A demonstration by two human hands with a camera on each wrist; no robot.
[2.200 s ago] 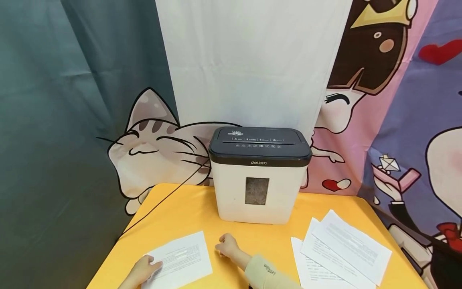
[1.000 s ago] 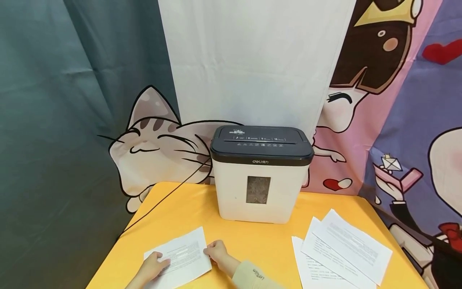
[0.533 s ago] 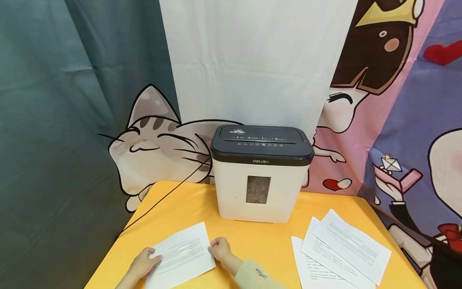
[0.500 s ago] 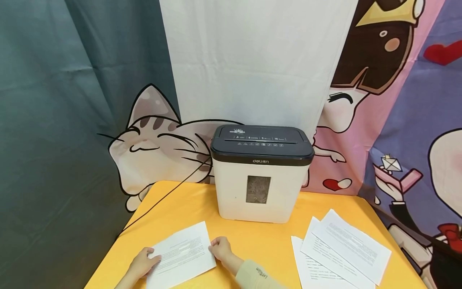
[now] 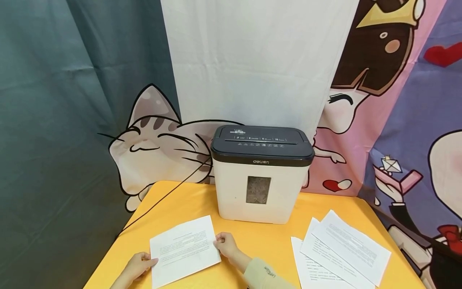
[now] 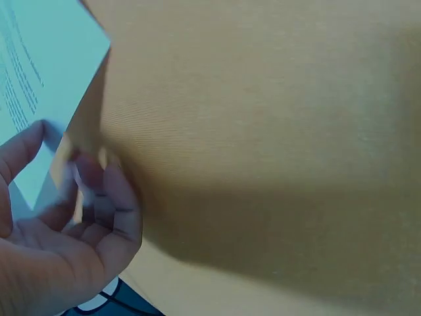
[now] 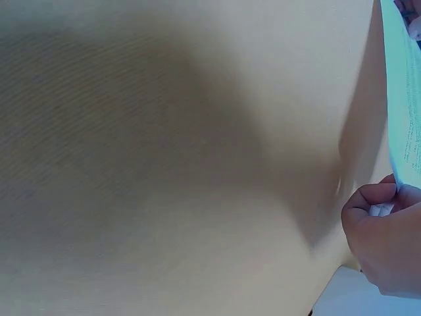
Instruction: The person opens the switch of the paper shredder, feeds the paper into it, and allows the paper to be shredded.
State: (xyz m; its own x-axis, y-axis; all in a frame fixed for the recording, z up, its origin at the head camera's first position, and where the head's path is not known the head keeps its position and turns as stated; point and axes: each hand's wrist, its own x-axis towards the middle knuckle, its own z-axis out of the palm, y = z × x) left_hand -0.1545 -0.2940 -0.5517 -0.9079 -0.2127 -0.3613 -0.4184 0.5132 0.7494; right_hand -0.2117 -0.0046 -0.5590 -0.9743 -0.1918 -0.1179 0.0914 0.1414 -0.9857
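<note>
A printed sheet of paper [image 5: 184,249] is held above the yellow table at the front left, tilted. My left hand [image 5: 135,266] pinches its left edge, thumb on the printed face; in the left wrist view the other fingers of the left hand [image 6: 79,243] curl behind the edge. On the opposite edge, my right hand [image 5: 226,244] pinches the paper between thumb and index finger. The right wrist view shows the right hand [image 7: 381,240] gripping the sheet [image 7: 404,112] near a corner, with a shadow on the table below.
A white paper shredder [image 5: 231,192] with a dark slotted lid [image 5: 261,150] stands at the back centre. Several printed sheets [image 5: 348,249] overlap on the right of the yellow table [image 5: 263,245]. A thin black cord [image 5: 164,198] runs left from the shredder. Cartoon curtains hang behind.
The right hand has come to the sheet's right edge and taken hold. The sheet has shifted right and up in view, and the left hand has slid outward to its left edge.
</note>
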